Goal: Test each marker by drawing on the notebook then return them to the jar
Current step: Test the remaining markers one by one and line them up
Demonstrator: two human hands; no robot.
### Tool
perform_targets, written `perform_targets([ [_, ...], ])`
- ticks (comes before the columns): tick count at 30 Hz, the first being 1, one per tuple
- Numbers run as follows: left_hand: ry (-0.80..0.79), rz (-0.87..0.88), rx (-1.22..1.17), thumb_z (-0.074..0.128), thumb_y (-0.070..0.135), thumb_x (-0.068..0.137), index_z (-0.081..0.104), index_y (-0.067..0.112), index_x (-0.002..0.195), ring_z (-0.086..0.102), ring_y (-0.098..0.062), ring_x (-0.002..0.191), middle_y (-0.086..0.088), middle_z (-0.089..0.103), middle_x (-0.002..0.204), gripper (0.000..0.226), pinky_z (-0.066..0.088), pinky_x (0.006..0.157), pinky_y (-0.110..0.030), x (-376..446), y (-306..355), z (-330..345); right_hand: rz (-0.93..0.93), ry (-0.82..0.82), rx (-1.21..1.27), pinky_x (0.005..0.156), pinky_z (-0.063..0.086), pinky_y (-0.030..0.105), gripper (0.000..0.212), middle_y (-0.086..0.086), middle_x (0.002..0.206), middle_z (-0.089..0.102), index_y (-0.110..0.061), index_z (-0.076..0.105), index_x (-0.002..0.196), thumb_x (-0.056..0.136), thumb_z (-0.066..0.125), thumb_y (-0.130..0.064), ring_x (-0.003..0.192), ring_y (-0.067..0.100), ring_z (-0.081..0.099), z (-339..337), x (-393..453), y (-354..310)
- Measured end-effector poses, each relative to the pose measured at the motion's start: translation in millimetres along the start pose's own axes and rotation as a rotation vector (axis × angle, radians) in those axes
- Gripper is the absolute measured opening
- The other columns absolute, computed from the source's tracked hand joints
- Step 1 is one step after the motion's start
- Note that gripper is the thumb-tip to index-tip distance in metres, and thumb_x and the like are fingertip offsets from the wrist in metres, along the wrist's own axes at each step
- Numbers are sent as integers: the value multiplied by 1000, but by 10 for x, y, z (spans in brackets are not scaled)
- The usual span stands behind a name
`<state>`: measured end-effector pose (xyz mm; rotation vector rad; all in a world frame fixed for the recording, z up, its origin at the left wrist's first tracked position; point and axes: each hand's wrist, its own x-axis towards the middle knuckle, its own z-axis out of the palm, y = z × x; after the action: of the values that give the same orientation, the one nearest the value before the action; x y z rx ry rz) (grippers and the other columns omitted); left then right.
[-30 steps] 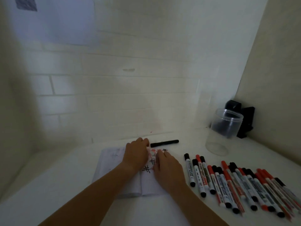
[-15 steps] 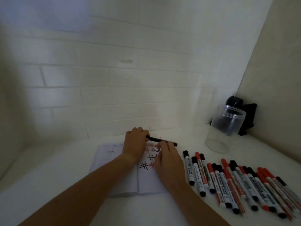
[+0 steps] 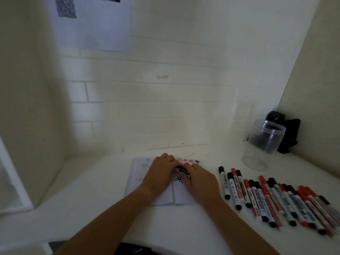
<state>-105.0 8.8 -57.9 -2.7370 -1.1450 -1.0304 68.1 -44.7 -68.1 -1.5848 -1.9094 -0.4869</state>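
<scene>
An open white notebook [image 3: 141,173] lies on the white table, with red and black hash marks on its right page. Both my hands are over it, holding one black marker [image 3: 182,169] between them. My left hand [image 3: 161,172] grips the marker's left end, and my right hand [image 3: 199,178] grips its right end. Only a short middle stretch of the marker shows. A clear plastic jar [image 3: 263,144], with nothing in it, stands at the back right. Several black and red markers [image 3: 272,197] lie in a row to the right of the notebook.
A black device [image 3: 287,133] sits in the back right corner behind the jar. Tiled wall rises behind the table, side walls close in left and right. A paper sheet [image 3: 92,23] hangs on the wall at upper left.
The black marker lay beyond the notebook. My left hand picked it up, and both hands now hold it over the right page, nearer to me.
</scene>
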Motion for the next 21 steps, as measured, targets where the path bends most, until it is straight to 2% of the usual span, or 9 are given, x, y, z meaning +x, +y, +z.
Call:
perform_targets([
  [2,-15,17,29,32,30,89,70,28,109,48,-12,94,11,61,95,43,30,77,-27,8,37,-22,-9,-16,-68,43,41,26,25,-7,75,65,-36,68,108,97,51,-52,59,13,63,-29,-3,-12],
  [4,-15,28,48,30,29,85,70,26,107,49,-14,95,10,61,95,45,30,78,-27,20,51,-34,-23,-19,-124,41,30,24,28,-6,63,61,-34,69,102,96,48,-51,48,14,59,-46,0,-37],
  [8,-14,38,49,30,28,84,67,25,100,47,-13,92,10,60,93,41,29,76,-28,20,39,-13,-33,2,-191,39,29,25,40,-2,53,57,-31,68,106,100,34,-52,38,16,53,-25,15,-29],
  [11,-37,43,90,30,29,87,63,23,98,44,-14,92,8,56,94,35,32,76,-31,42,23,15,-44,-55,-191,48,34,28,39,0,68,67,-35,57,125,105,30,-54,54,20,64,-58,-5,-51],
  [13,-60,47,118,37,25,89,61,21,99,43,-15,94,7,54,96,26,28,75,-30,48,5,37,-28,-76,-161,54,37,30,40,1,78,70,-36,51,131,105,27,-55,65,23,67,-69,-17,-69],
  [15,-70,55,132,46,20,89,60,20,101,43,-16,94,6,54,98,19,27,76,-30,50,-14,63,-21,-53,-197,51,36,29,38,1,71,68,-35,56,125,104,31,-56,59,22,66,-63,-13,-62],
  [18,-89,32,112,34,32,90,59,21,103,44,-16,93,6,54,98,30,35,77,-33,45,-24,69,-48,11,-241,42,26,24,26,-3,56,60,-33,66,107,100,51,-53,42,16,56,-11,12,-32],
  [21,-65,20,70,32,32,93,56,21,98,42,-15,86,6,54,91,26,42,75,-36,42,-31,78,-76,76,-182,42,33,25,19,-4,68,59,-25,69,99,97,60,-42,51,15,56,46,31,-13],
])
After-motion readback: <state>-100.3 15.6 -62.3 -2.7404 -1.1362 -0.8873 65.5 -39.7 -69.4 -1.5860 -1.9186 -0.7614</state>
